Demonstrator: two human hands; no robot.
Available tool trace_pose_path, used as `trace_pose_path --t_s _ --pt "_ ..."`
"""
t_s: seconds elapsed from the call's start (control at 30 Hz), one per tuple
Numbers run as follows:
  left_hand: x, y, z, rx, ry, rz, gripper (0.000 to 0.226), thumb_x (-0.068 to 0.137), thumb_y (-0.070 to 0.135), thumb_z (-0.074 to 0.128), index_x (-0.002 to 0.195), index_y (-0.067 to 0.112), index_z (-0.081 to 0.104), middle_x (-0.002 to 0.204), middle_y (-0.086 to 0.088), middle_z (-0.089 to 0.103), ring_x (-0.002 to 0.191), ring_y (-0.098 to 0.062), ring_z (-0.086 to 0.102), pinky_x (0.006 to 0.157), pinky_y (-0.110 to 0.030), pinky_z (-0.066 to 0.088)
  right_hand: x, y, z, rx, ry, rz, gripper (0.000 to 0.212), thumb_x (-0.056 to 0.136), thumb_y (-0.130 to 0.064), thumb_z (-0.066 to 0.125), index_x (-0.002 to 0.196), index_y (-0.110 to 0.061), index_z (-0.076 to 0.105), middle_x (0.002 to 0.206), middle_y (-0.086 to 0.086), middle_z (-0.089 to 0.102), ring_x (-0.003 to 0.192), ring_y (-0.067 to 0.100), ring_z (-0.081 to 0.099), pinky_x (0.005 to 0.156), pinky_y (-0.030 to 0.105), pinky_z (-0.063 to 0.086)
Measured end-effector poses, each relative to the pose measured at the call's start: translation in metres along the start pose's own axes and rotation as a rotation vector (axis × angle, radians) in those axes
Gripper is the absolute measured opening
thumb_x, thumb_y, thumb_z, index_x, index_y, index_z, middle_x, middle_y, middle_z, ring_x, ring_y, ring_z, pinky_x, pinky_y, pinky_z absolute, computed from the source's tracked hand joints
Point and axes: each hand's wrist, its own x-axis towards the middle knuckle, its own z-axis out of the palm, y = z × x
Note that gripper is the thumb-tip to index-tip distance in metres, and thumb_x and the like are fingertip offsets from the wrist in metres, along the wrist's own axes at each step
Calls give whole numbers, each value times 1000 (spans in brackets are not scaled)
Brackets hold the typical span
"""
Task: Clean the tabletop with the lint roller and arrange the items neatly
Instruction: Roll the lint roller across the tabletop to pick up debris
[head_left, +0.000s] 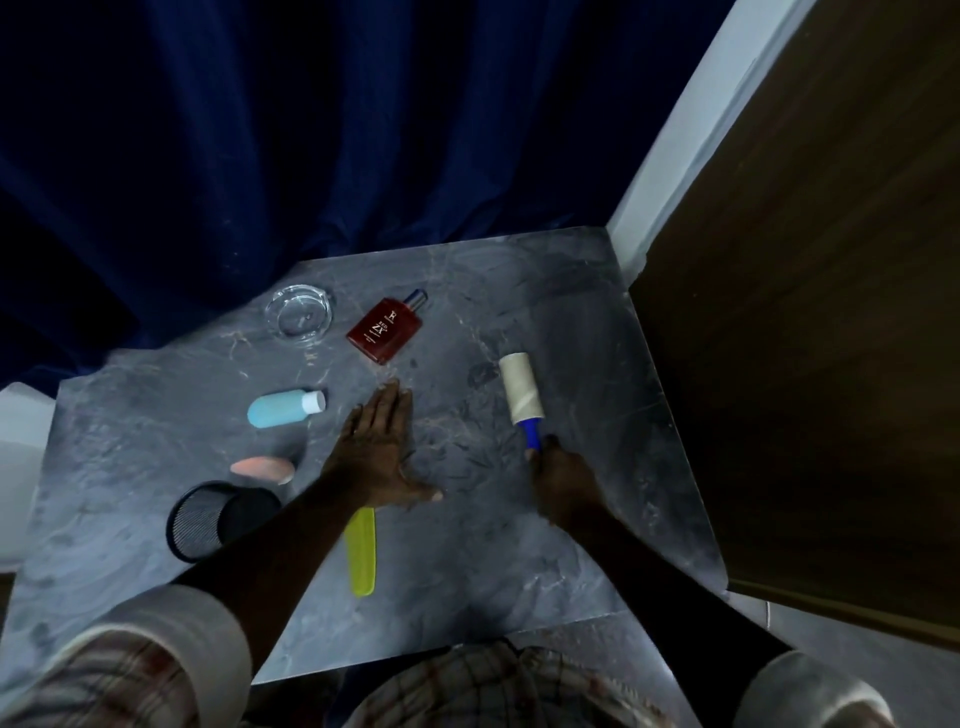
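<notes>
Nearest me, my checked shirt and rolled pale cuffs fill the bottom edge, cut off by the frame. On the grey marbled counter (597, 525) just ahead lies a flat yellow-green strip (362, 553), its far end hidden under my left wrist; I cannot tell what it is. To its left a black mesh cup (205, 519) lies tipped on its side, mouth toward me, partly covered by my forearm, and its inside is too dark to read. Just beyond it rests a small peach-coloured thing (263, 468), blurred.

My left hand (376, 452) lies flat on the counter, palm down, fingers spread, its grip released and grasping nothing. My right hand (558, 478) has its grip clenched round the blue handle of the lint roller (519, 389), whose pale roll rests on the counter, pointing away from me.

Further out, left, a light blue bottle (283, 409) with a white cap lies on its side. Beyond my left fingertips a dark red bottle (385, 328) lies flat, label up. Beside it a clear glass dish (298, 312) looks empty. Dark blue curtain (311, 130) hangs behind.
</notes>
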Motion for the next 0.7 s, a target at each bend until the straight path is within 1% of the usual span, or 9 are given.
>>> trace_pose_path --t_s 0.1,0.17,0.3,0.4,0.47,0.6,0.67,0.7 --pt "0 1 0 7 8 -3 164 47 103 56 168 16 -12 177 -10 -16 166 -28 -8 134 -51 5 -10 -25 17 -65 -23 -62 39 107 -39 37 128 -10 53 112 17 70 108 37 66 89 41 48" --pt "-1 0 0 12 12 -6 164 47 104 56 168 16 -11 177 -10 -15 166 -27 -9 134 -51 4 -15 -39 26 -48 -52 -82 39 106 -38 38 127 -9 54 113 17 70 109 37 66 89 41 49" --pt "0 -1 -1 19 5 0 164 47 105 54 168 17 -11 177 -10 -14 166 -27 -8 134 -52 4 -17 -60 37 35 -161 -68 34 104 -32 42 125 -8 54 114 19 70 107 38 67 90 40 53" --pt "-1 0 -1 23 5 1 164 47 105 55 168 16 -11 177 -10 -15 165 -28 -9 133 -54 5 -18 -66 38 57 -145 -42 36 104 -36 45 124 -9 55 118 18 69 113 37 64 92 39 48" --pt "0 -1 -1 19 -4 -3 164 47 105 55 168 17 -12 177 -9 -17 165 -27 -10 133 -53 4 -18 -61 35 64 -138 -17 37 104 -38 43 125 -9 57 119 18 69 114 37 64 91 39 48" --pt "0 0 0 -3 -7 -13 164 47 103 58 167 18 -13 177 -7 -17 165 -26 -11 133 -53 2 -14 -32 18 61 -68 60 37 106 -36 41 126 -9 58 121 18 69 114 37 63 90 40 47" --pt "-1 -1 -1 -4 -18 -11 164 46 105 55 167 19 -15 177 -6 -19 165 -26 -12 133 -54 2 -12 -15 7 158 -78 123 35 106 -35 44 121 -8 59 116 21 69 107 38 67 91 43 53" --pt "-2 -1 -1 -4 -20 -8 164 46 106 54 167 19 -16 177 -6 -20 165 -26 -13 133 -54 2 -12 -7 1 244 -89 161 34 105 -35 46 117 -8 60 112 22 70 101 40 69 91 48 55"
